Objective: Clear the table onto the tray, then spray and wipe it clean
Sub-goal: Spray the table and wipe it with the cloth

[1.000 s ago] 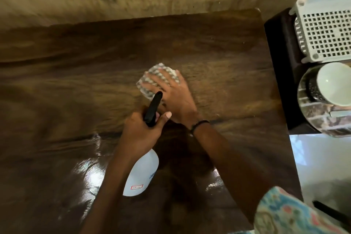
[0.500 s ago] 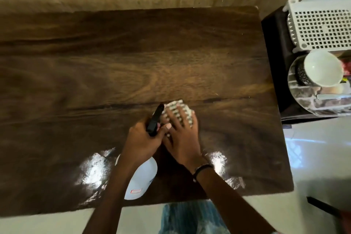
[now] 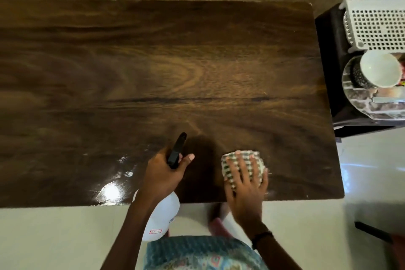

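The dark wooden table (image 3: 175,68) fills the view, bare and glossy with wet glare near its front edge. My left hand (image 3: 164,173) grips a white spray bottle (image 3: 161,219) by its black trigger head (image 3: 176,151), nozzle pointing away over the table. My right hand (image 3: 245,180) lies flat, fingers spread, pressing a folded checked cloth (image 3: 228,162) onto the tabletop near the front right edge.
To the right stands a dark side stand (image 3: 328,72) with a white perforated basket (image 3: 377,26), a white bowl (image 3: 380,70) and a patterned plate (image 3: 359,103). A beige wall lies behind the table. Pale floor tiles (image 3: 54,237) run along the front.
My right hand has pulled the cloth from the table's middle toward the front edge and then rightward. My left hand with the bottle has drawn back toward me.
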`<action>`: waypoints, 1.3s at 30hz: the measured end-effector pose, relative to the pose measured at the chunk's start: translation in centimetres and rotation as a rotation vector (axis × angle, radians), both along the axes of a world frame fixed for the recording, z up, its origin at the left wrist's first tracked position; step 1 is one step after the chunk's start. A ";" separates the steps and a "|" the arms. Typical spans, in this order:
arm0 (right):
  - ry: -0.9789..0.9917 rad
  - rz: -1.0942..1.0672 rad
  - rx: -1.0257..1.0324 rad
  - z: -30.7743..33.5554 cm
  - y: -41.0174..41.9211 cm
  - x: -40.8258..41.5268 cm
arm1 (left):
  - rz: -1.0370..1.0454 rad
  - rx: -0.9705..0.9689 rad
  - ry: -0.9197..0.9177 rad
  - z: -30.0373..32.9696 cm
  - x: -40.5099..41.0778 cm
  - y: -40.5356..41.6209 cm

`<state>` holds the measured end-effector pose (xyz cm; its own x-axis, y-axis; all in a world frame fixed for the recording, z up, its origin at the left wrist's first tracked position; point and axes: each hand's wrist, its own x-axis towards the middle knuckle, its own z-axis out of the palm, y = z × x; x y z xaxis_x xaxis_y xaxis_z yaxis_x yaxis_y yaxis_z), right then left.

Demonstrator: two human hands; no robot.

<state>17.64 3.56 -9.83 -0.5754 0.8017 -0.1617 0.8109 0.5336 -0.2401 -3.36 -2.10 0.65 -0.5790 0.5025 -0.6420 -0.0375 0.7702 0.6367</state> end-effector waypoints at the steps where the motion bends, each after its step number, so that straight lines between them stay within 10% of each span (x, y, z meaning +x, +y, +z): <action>1: 0.009 0.061 -0.030 -0.1 -1.7 -1.3 | 0.003 -0.001 -0.006 -0.2 -0.5 -0.6; 7: 0.038 0.289 -0.072 -0.1 -5.8 -10.7 | 0.056 -0.046 0.015 -0.8 -5.1 -3.9; 19: -0.013 -0.075 0.047 -1.1 4.5 -32.5 | 0.036 0.061 -0.053 0.8 -21.8 -5.0; 25: 0.097 0.246 0.063 -1.3 -5.1 -40.4 | -0.035 0.044 0.073 0.1 -27.6 -6.2; 30: 0.072 0.508 0.081 -1.4 -8.4 -31.7 | -0.047 0.008 0.073 -0.1 -28.6 -8.5; 39: -0.015 -0.143 0.079 -0.3 -8.4 -31.5 | -0.034 -0.073 0.031 -0.2 -26.3 -13.5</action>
<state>-13.82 -4.85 -10.12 -0.4526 0.8858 -0.1024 0.8831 0.4293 -0.1891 -29.68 -15.62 0.47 -0.5826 0.4747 -0.6597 0.0083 0.8151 0.5792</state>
